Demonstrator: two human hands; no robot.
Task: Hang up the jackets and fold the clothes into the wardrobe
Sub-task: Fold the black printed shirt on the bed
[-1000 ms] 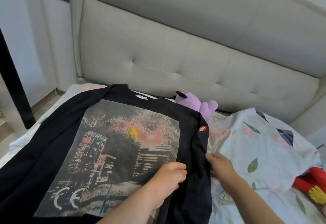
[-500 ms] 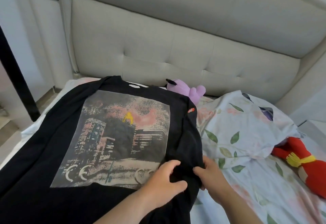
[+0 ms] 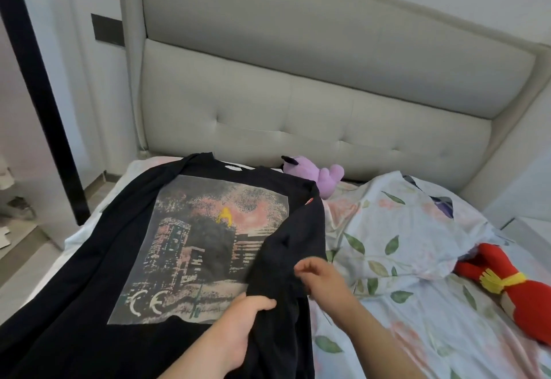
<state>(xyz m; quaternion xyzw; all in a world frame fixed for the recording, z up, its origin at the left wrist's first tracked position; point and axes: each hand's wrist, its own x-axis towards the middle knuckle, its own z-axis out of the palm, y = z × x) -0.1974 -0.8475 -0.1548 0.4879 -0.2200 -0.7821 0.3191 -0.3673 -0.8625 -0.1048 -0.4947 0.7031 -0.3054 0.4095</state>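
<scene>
1. My black shirt [image 3: 89,259] lies spread on the bed [image 3: 417,334], print side up, with its collar towards the headboard [image 3: 298,110] and its hem away from it, towards me
2. The fabric is plain black. On the chest is a large rectangular print [image 3: 208,244]: a pale, grainy city of tower blocks under a pink sky, with a small yellow mark in the half nearer the headboard and two white round signs in the left corner farthest from it
3. A white neck label [image 3: 234,167] sits at the collar, the end nearest the headboard, and a small red tag [image 3: 310,200] shows on the right shoulder
4. The shirt's right side is folded in over the print and covers part of its right edge
5. My left hand [image 3: 238,328] grips this folded flap at the end away from the headboard, fingers curled over the cloth
6. My right hand [image 3: 322,277], a little nearer the headboard, has its fingers curled onto the same flap's outer edge, pinching the cloth
7. A purple plush toy [image 3: 310,174] lies against the foot of the headboard, just beside the shirt's right shoulder. A red and yellow plush toy [image 3: 512,286] lies farther from the headboard, off to the right
</scene>
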